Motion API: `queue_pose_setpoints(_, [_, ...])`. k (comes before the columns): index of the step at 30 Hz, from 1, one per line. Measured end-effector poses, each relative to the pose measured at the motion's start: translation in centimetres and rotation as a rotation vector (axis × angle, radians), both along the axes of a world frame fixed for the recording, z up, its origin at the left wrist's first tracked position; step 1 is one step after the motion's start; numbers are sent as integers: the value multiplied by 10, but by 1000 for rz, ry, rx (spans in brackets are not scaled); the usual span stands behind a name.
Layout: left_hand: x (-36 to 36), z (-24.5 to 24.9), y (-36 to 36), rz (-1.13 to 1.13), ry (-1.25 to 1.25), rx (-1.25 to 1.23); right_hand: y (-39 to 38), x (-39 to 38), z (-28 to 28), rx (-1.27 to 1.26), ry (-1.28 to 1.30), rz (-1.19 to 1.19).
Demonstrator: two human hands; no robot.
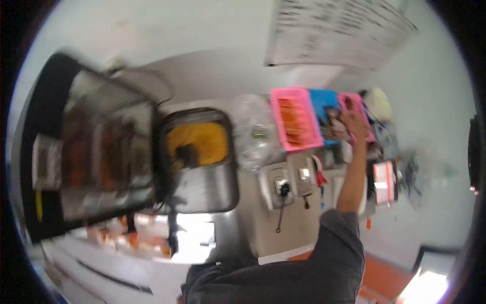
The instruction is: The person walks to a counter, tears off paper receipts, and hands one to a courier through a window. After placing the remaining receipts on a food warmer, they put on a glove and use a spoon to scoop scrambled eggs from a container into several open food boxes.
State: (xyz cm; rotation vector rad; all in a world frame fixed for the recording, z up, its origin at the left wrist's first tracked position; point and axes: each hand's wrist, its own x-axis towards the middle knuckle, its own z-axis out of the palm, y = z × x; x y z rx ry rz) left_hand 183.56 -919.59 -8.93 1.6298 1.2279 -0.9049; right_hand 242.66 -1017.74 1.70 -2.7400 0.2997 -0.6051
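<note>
The whole head view is tilted and blurred. My right hand (356, 123) is stretched out on a grey-sleeved arm and lies against a small pink basket (349, 100) at the far end of a row. To its left sit a blue basket (326, 117) and a larger pink basket (296, 119) holding orange items. The blur hides whether my fingers grip the small basket. My left hand is out of sight.
A metal pan (202, 192) with yellow food sits mid-left, beside a clear plastic container (253, 133). A big dark cabinet with a glass front (91, 147) fills the left. A printed sheet (339, 30) hangs on the wall above. Wall sockets (281, 186) lie below the baskets.
</note>
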Motion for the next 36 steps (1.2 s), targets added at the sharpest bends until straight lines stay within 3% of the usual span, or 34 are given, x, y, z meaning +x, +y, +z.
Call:
queue_pose_setpoints(1, [-26,-10,14,-44,-69,-4,35,-15,33,-119,75,36])
queue_pose_setpoints(2, [-52,-22,28,-175,-184,2,161,-40,133,83,286,-1])
queue_pose_setpoints(3, [-79,-37,40,-332,-312,40,210,-56,154,137,276,97])
queue_pose_setpoints(4, [-96,-48,49,-474,-428,92,215,-65,138,490,307,317])
queue_pose_setpoints(5, [-123,-59,53,-575,-605,184,248,-80,139,455,362,383])
queue_pose_setpoints(6, [-112,-56,51,-448,-315,109,282,-101,128,361,252,425])
queue_pose_setpoints(7, [-110,-56,54,-572,-435,107,354,-126,165,209,393,438])
queue_pose_setpoints(9, [-62,-2,31,137,-80,18,448,-165,138,398,148,594])
queue_pose_setpoints(10, [-77,-16,42,173,-96,14,503,-173,144,439,338,727])
queue_pose_setpoints(11, [-93,-43,57,30,-177,-12,562,-184,154,468,531,843])
queue_pose_setpoints(12, [-103,-54,72,-126,-253,-34,622,-198,161,562,600,855])
queue_pose_setpoints(15, [-126,-58,111,-141,-409,15,780,-224,145,821,641,970])
queue_pose_setpoints(16, [-149,-91,124,352,-411,-146,825,-221,138,651,533,1090])
queue_pose_setpoints(17, [-152,-85,135,348,-403,-170,881,-223,173,481,530,1078])
queue_pose_setpoints(19, [-141,-56,152,679,-184,-41,972,-210,160,716,334,1268])
queue_pose_setpoints(20, [-145,-45,160,721,-210,-18,1014,-202,172,558,383,1267])
queue_pose_setpoints(21, [-149,-38,167,712,-202,-34,1058,-194,164,592,252,1299])
queue_pose_setpoints(22, [-154,-32,173,744,-237,-3,1100,-187,161,671,296,1276])
queue_pose_setpoints(23, [-159,-27,178,773,-268,28,1141,-168,146,489,288,1262])
queue_pose_setpoints(25, [-173,-28,182,798,-265,-2,1211,-155,113,527,146,1233])
queue_pose_setpoints(29, [-186,-41,177,869,-212,-62,1241,-222,127,414,322,1238])
queue_pose_setpoints(31, [-221,-79,171,555,-329,-54,1220,-273,100,333,239,1401])
queue_pose_setpoints(32, [-233,-92,171,429,-357,-64,1189,-304,116,478,143,1422])
queue_pose_setpoints(36, [-244,-114,193,170,-363,-109,1072,-369,93,580,644,1458])
